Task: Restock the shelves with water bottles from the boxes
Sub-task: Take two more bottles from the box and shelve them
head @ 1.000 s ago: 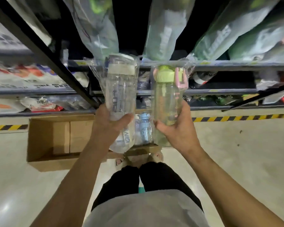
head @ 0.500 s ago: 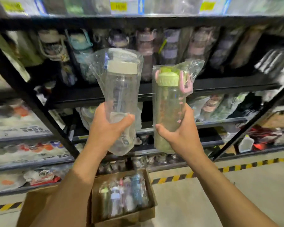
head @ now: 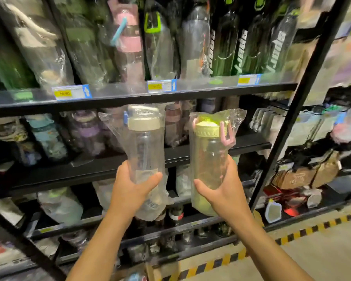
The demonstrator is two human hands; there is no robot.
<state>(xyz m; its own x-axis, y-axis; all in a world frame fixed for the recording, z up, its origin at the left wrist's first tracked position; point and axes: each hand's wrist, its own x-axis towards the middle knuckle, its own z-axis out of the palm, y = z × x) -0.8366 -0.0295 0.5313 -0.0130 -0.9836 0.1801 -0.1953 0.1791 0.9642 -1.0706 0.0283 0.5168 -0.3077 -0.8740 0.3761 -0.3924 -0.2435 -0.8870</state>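
left hand (head: 130,188) grips clear bottle w/ beige lid (head: 144,151), right hand (head: 223,191) grips green-lidded bottle (head: 208,159), both upright near black shelf (head: 190,154).

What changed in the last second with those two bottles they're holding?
Both hands lifted their bagged bottles from above the cardboard box on the floor up to the shelves; the box has slipped to the bottom edge of view. Nothing grabbed or released: the left hand still grips the beige-lidded clear bottle, the right hand the green-lidded bottle, both upright.
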